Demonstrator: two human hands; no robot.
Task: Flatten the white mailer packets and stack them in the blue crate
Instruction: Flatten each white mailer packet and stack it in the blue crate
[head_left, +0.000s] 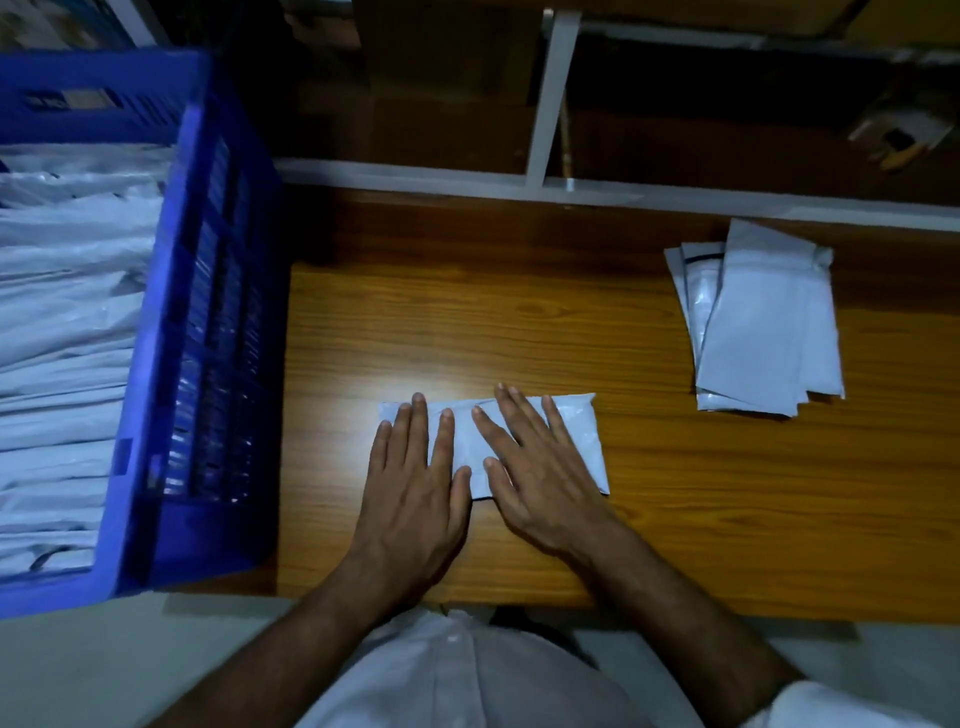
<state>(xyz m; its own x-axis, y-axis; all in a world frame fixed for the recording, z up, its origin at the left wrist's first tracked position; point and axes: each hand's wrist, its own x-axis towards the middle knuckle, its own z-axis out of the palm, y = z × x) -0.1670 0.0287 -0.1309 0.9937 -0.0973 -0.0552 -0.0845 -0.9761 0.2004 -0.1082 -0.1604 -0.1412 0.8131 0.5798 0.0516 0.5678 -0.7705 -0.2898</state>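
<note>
A white packet (566, 441) is pressed flat on the wooden surface (727, 493) by the left hand (415, 483) and right hand (535, 478), fingers straight. Even outward pressure is advised before stacking in the blue crate (208, 312).

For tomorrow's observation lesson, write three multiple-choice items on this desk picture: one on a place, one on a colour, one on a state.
1. Where is the crate?
A. left of the hands
B. right of the hands
C. under the table

2. What colour is the crate?
A. red
B. blue
C. green

3. How do the hands lie on the packet?
A. clenched fists
B. pinching a corner
C. flat, fingers straight

Answers:
1 A, it stands at the wooden table's left end.
2 B, its slatted walls are blue.
3 C, left hand and right hand press palms down.
</note>
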